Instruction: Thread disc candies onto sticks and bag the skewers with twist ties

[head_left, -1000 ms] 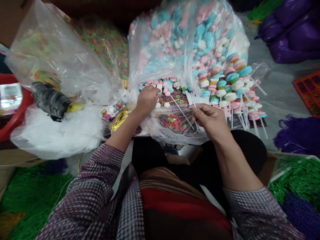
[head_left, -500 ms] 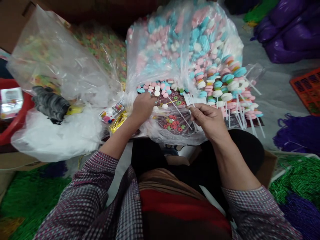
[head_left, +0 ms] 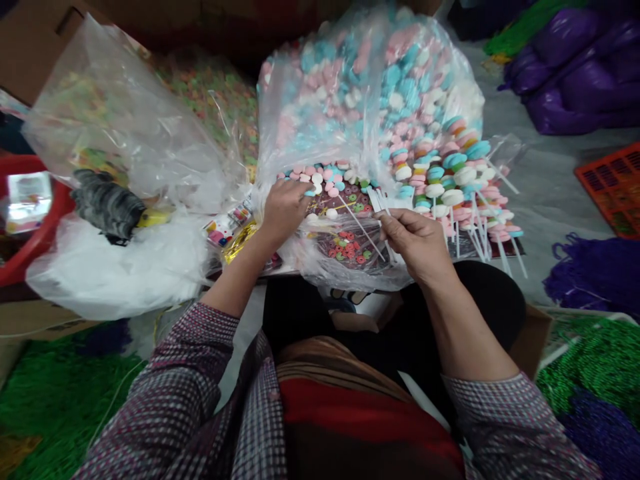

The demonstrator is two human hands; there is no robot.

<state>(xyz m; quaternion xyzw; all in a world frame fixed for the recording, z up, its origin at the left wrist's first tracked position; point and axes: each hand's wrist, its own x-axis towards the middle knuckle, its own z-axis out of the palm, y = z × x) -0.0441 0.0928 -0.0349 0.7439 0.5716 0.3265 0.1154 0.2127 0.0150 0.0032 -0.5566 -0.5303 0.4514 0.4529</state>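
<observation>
My left hand [head_left: 286, 208] is over a small heap of pink, white and blue marshmallows [head_left: 333, 190], its fingertips closed on a blue marshmallow [head_left: 310, 193]. To the right, my right hand [head_left: 417, 239] pinches a thin stick between thumb and forefinger; most of that stick is hard to make out. A loose white stick [head_left: 363, 229] lies slanted between my hands, and more white sticks [head_left: 379, 200] are bunched just beyond my right fingertips. Red and green candy rings [head_left: 349, 247] show in clear plastic near the front edge. Finished-looking marshmallow skewers [head_left: 460, 177] are piled on the right.
Behind the heap bulges a large clear bag of marshmallows [head_left: 345, 87]. At left are a bag of small gummy candies [head_left: 215, 107], white plastic bags [head_left: 120, 267], a grey striped bundle [head_left: 107, 207] and a red basin [head_left: 63, 200]. An orange crate [head_left: 610, 190] stands far right.
My left hand has drawn back slightly from the marshmallow heap, with a blue marshmallow now showing at its fingertips. My right hand has stayed nearly still.
</observation>
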